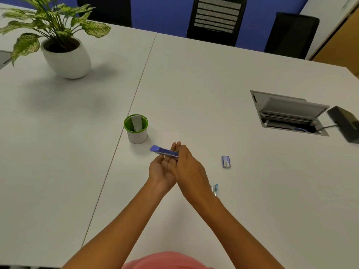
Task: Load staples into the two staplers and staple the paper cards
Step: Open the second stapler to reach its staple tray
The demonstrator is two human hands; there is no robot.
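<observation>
a potted plant (48,22) with speckled green leaves stands in a round white pot (67,59) near the far left corner of the white table (213,74). a seam (136,98) runs from the table's far edge toward its near edge, and a green-rimmed white cup (137,131) sits just right of it. near the right edge a grey cable hatch (289,111) stands open, with a black device (344,125) beside it. black chairs (215,18) stand beyond the far edge, before a blue wall (165,12).
</observation>
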